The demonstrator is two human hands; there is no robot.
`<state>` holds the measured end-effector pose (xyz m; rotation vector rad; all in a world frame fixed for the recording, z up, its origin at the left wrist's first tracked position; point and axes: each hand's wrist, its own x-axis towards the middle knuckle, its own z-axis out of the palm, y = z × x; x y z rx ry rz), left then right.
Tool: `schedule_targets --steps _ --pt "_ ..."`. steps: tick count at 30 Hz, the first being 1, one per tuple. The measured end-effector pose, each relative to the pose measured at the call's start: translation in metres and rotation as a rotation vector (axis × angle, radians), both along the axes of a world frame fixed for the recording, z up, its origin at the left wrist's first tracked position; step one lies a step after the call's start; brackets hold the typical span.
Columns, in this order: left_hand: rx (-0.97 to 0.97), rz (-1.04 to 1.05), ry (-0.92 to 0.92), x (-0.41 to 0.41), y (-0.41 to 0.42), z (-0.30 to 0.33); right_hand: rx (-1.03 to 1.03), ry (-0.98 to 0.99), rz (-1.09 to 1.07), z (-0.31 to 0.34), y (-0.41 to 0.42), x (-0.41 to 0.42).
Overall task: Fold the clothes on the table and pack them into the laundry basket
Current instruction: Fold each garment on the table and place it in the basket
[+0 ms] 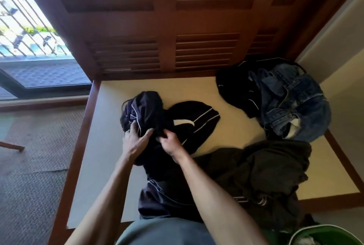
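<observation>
A dark navy garment with thin white piping [157, 118] lies crumpled in the middle of the cream table top [110, 146] and trails toward the near edge. My left hand [136, 140] grips a bunch of its cloth. My right hand [170, 143] pinches the same garment just to the right of the left hand. A black garment [266, 170] is heaped at the right front. Blue jeans [291, 104] lie bundled at the back right on another dark piece [234, 87]. The green laundry basket [325, 233] shows at the bottom right corner.
Brown louvred wooden doors [197, 28] stand right behind the table. A wooden rim [82, 126] frames the table top. Grey carpet [29, 185] lies to the left, with a glass door and railing beyond. A pale wall is on the right.
</observation>
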<state>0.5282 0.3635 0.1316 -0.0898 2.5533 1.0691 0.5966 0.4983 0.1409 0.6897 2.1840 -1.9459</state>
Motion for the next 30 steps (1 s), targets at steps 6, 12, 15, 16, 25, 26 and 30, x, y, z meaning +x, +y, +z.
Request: schedule_targets --steps 6,12,15,16,25,26,30 --pt "-0.280 -0.135 0.062 0.012 0.022 0.010 0.306 0.054 -0.116 0.015 0.047 0.035" --pt "-0.558 -0.511 0.208 0.026 0.051 -0.029 0.670 -0.591 -0.433 0.013 0.147 0.147" --pt "-0.515 -0.463 0.232 0.026 0.052 -0.016 0.514 -0.780 -0.306 -0.016 0.155 0.183" --pt "-0.482 -0.416 0.299 0.033 0.056 -0.008 0.572 -0.845 -0.195 -0.026 0.149 0.186" --pt "-0.529 -0.653 0.468 0.142 0.100 -0.009 0.775 -0.483 -0.356 -0.027 0.136 0.162" --pt "-0.551 -0.645 0.457 0.142 0.102 -0.006 0.609 -0.403 -0.494 -0.021 0.146 0.156" --pt "-0.546 -0.580 0.428 0.140 0.116 0.015 0.083 -0.083 -0.795 0.030 0.185 0.136"
